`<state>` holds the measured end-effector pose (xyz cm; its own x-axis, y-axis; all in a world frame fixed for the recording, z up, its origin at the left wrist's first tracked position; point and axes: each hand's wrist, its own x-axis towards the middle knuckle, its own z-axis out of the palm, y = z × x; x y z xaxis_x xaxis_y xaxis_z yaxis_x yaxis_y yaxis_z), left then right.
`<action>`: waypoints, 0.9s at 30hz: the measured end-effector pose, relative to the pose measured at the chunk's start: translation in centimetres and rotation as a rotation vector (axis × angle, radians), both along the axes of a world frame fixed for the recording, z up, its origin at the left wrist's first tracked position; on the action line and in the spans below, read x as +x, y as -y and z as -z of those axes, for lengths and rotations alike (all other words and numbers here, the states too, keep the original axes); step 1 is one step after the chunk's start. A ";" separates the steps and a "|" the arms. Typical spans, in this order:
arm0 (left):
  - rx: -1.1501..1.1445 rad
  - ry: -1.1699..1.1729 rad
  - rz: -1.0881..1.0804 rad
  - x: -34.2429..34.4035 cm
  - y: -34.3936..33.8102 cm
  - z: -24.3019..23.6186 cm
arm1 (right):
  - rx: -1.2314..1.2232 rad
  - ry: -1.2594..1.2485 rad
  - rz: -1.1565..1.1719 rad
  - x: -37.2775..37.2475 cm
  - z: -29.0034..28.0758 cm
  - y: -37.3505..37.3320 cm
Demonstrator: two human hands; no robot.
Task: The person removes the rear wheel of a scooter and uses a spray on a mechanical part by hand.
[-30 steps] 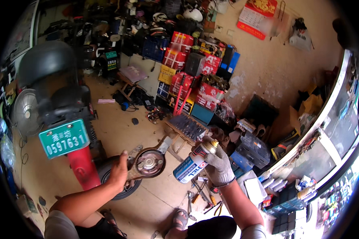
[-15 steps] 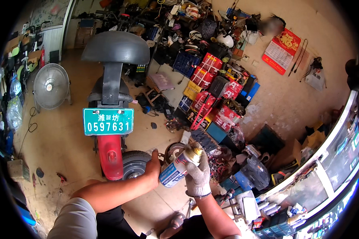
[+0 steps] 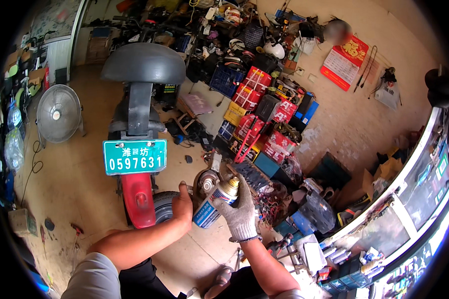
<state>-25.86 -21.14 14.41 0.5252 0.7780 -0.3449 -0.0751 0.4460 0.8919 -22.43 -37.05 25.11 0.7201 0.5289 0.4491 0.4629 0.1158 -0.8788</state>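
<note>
My bare left hand (image 3: 183, 209) is closed on a round metal brake part (image 3: 208, 182) with a short arm pointing up; its lower portion is hidden behind a blue-and-white spray can (image 3: 205, 213). My gloved right hand (image 3: 238, 217) is wrapped round that can, holding it tilted, yellow top up and right, just in front of the part. Behind my hands stands a scooter with a red rear mudguard (image 3: 142, 202), a green plate (image 3: 134, 157), a black seat (image 3: 143, 66) and a black rear tire (image 3: 163, 202).
A fan (image 3: 57, 112) with a trailing cable stands at left. Stacked red and yellow boxes (image 3: 247, 97) line the back wall. A framed glass panel (image 3: 391, 229) curves along the right, beside bins and cans. Tools (image 3: 76, 230) lie on the floor (image 3: 70, 184), near my sandaled foot.
The view has swung left, centring on the scooter. My right hand has brought the can leftward, close in front of the metal part, which my left hand still holds.
</note>
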 end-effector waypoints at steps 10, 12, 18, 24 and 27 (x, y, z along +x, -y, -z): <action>0.193 0.091 -0.074 -2.3 0.3 -4.2 | -0.118 0.269 0.289 -1.0 -1.0 0.0; 0.209 0.088 -0.051 -2.4 0.0 -4.1 | -0.109 0.246 0.291 -1.1 -1.4 0.0; 0.199 0.226 -0.057 -2.3 1.0 -4.4 | -0.016 0.142 0.219 -0.8 -2.1 0.6; 0.319 0.227 -0.080 -2.4 0.8 -3.8 | 0.030 0.056 0.215 -0.5 -1.0 0.5; 0.485 0.274 -0.134 -2.4 1.1 -4.3 | 0.106 0.077 0.317 -0.1 0.3 -0.4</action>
